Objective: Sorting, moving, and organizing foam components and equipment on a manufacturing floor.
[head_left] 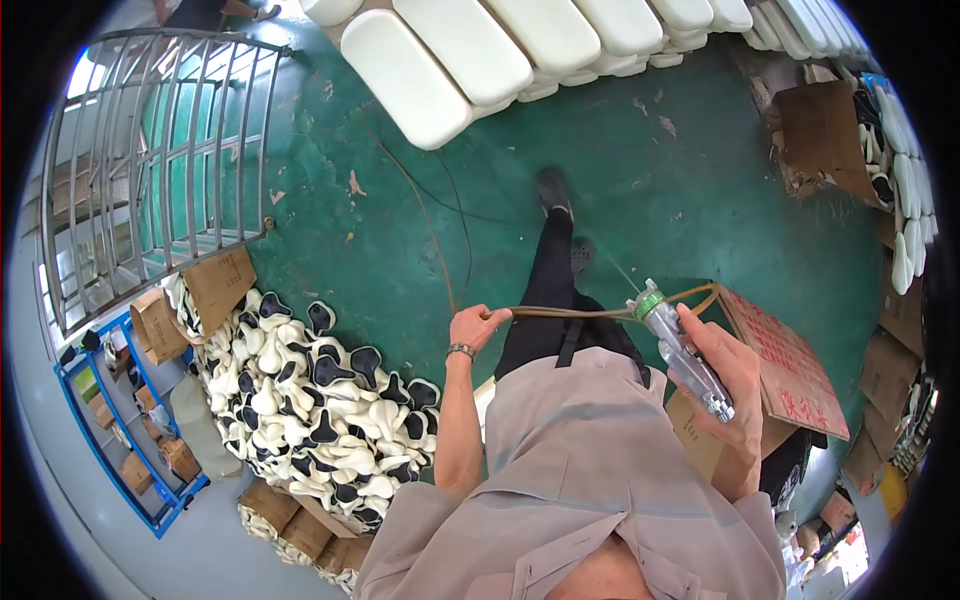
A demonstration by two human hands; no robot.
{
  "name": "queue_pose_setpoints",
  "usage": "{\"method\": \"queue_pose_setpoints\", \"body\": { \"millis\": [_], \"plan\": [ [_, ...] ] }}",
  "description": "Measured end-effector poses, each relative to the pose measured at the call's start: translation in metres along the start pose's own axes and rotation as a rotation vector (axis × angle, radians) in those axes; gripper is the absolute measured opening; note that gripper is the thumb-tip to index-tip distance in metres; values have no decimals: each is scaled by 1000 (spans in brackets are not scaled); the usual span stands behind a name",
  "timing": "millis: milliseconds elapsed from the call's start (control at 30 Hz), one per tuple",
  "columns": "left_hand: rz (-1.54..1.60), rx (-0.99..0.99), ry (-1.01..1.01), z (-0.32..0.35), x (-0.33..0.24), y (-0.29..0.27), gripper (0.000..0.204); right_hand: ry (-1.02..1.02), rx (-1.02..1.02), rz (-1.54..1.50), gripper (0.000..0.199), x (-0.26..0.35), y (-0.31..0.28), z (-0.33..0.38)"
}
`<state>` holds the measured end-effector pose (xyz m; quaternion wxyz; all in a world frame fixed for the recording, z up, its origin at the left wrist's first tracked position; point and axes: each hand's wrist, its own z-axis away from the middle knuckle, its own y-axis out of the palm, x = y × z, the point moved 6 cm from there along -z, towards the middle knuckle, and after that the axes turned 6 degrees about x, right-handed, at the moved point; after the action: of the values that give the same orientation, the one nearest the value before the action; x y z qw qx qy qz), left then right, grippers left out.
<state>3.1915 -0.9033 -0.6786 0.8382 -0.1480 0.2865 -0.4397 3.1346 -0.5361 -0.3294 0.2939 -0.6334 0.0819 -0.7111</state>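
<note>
My right hand (728,368) is closed around a grey metallic spray gun (690,362) with a green ring near its nozzle. A thin pale streak, which looks like spray, runs from the nozzle toward the floor. My left hand (474,328) is closed on a tan hose (560,312), which stretches across my body to the gun and loops behind it. From the left hand, the hose trails away over the floor beside a dark cord (458,205).
White rounded foam pads (465,50) stand in rows ahead. A heap of white-and-black saddle-shaped pieces (320,400) lies at left, near a metal rack (160,160) and blue shelving (150,430). Close on my right is a cardboard box (785,365). More cartons (820,135) line the far right.
</note>
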Motion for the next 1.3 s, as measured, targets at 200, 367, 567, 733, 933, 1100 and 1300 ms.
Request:
{"method": "queue_pose_setpoints", "body": {
  "millis": [200, 367, 567, 733, 933, 1100, 1300],
  "plan": [
    [-19, 22, 115, -30, -57, 6, 70, -41, -45, 9, 77, 0, -35, -46],
    [-14, 65, 102, -60, -103, 0, 72, -106, -188, 41, 70, 1, -71, -97],
    [54, 48, 129, -86, -147, -13, 73, -194, -108, 74, 69, 15, -103, -155],
    [51, 85, 100, -105, -170, -19, 75, -188, -82, 42, 65, 15, -121, -188],
    [33, 134, 77, -122, -192, -23, 76, -212, 7, 41, 61, 4, -137, -202],
    [-1, 156, 77, -127, -200, -16, 75, -143, -31, 35, 61, -11, -160, -195],
    [14, 173, 34, -119, -218, 0, 73, -168, 70, 39, 62, -25, -177, -172]
  ]
}}
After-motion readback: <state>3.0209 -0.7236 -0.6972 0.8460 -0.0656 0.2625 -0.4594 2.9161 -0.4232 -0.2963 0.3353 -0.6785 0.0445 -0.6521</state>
